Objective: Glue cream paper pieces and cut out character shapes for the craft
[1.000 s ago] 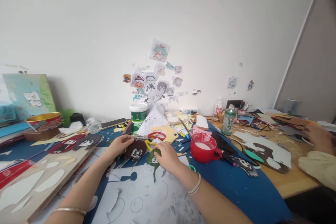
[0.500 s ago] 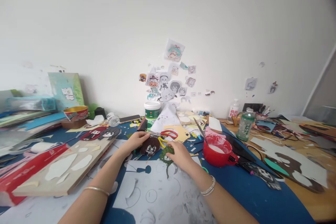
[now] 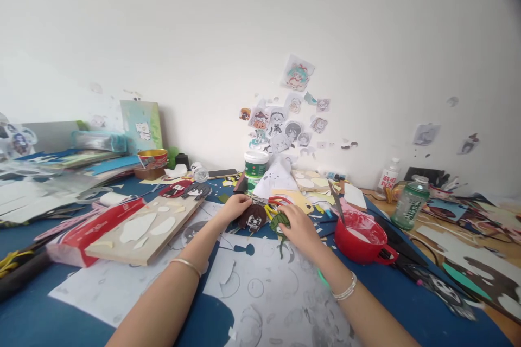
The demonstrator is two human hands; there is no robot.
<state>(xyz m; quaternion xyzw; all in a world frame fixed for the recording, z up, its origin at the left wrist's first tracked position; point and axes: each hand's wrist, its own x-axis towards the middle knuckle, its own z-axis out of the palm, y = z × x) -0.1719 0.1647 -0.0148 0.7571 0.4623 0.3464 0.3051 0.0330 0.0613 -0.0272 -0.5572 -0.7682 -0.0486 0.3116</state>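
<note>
My left hand (image 3: 237, 207) is closed at the upper left edge of a brown-haired cartoon head cutout (image 3: 253, 218), its fingertips close to the scissors' blades. My right hand (image 3: 299, 229) pinches a green-haired cartoon head cutout (image 3: 280, 222) by its right side. Just behind the two cutouts lie scissors with red and yellow handles (image 3: 280, 200), partly covered. Beneath and in front spreads a white sheet with printed grey drawings (image 3: 260, 287); a small dark blue cut shape (image 3: 244, 249) rests on it.
To the right stands a red mug (image 3: 358, 244) with white paste and a stick. At left, a board (image 3: 157, 249) carries pale cut pieces, beside a red packet (image 3: 97, 227). Behind are a white-lidded tub (image 3: 256, 165) and a crumpled white paper (image 3: 277, 179). A green bottle (image 3: 412, 203) stands farther right.
The view has turned left, so everything sits farther right in the picture. Both hands stay by the same two cutouts, with little visible movement of their own.
</note>
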